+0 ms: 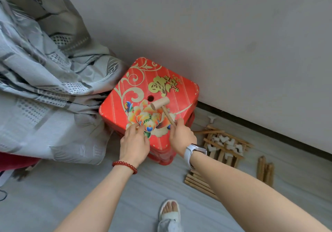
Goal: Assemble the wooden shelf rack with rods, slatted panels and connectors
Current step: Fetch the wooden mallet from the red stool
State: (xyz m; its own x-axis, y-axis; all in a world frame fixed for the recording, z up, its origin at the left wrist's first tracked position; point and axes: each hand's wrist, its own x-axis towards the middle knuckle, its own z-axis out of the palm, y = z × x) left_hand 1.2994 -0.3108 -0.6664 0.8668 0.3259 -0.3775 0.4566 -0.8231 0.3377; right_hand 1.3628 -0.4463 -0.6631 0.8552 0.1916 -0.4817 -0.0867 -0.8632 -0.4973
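A small wooden mallet point(160, 104) hovers over the red plastic stool point(122, 95), and my right hand point(181, 136) grips the end of its handle. My left hand point(133, 140) rests over the stool's near edge with fingers curled; whatever it may hold is hidden. On the floor to the right lies a slatted wooden panel point(212, 157) with several white connectors point(226, 144) piled on it. More wooden slats point(197, 181) lie under my right forearm. A short bundle of wooden rods point(265, 170) lies further right.
A grey patterned curtain point(45, 88) hangs and bunches at the left, touching the stool. A white wall with a dark baseboard point(260, 124) runs behind. One white connector point(212, 119) lies near the baseboard. My slippered foot point(169, 212) stands on the grey floor.
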